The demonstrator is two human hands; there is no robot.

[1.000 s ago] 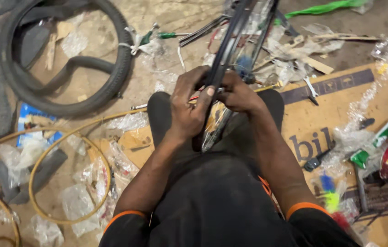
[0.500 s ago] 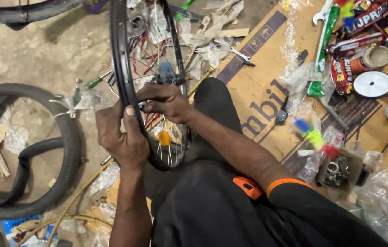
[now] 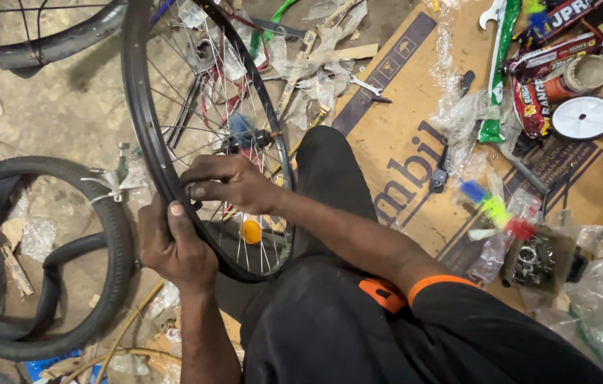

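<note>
- Since a moment ago the bicycle wheel [image 3: 173, 107] has stayed upright between the hands, and it now fills more of the head view, with more of the rim and spokes showing.
- It stands on edge over the person's lap, its plane running away from the body toward the top of the view, hub [image 3: 244, 141] facing right.
- An orange reflector [image 3: 251, 232] sits among the lower spokes.
- Left hand [image 3: 175, 245] is closed around the near part of the rim from outside, thumb on top.
- Right hand [image 3: 226, 183] reaches in from the spoke side, fingers curled onto the same stretch of rim, just above the left.
- Left of the wheel, a loose black tyre [image 3: 113, 249] lies flat on the ground with an inner tube inside it.
- Right of the knee lies flattened cardboard [image 3: 401, 107], bearing a small spanner [image 3: 365, 85], plastic wrappers and a round white lid [image 3: 584, 118].
</note>
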